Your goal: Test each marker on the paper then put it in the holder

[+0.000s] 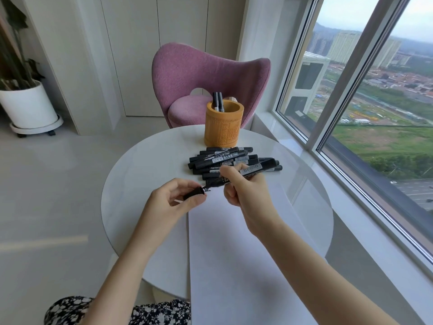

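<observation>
My right hand (243,191) grips a black marker (254,170) by its barrel, tip pointing left. My left hand (173,200) pinches the marker's black cap (193,193), which sits just off the tip. Both hands hover above the far end of a white paper sheet (234,254) lying on the round white table (145,174). A pile of several black markers (225,159) lies behind the hands. Farther back stands the yellow cylindrical holder (222,127) with two markers (218,102) upright in it.
A pink chair (199,78) stands behind the table. A large window (363,102) runs along the right side. A white plant pot (28,106) on a wheeled base sits on the floor at the far left. The paper hangs over the table's near edge.
</observation>
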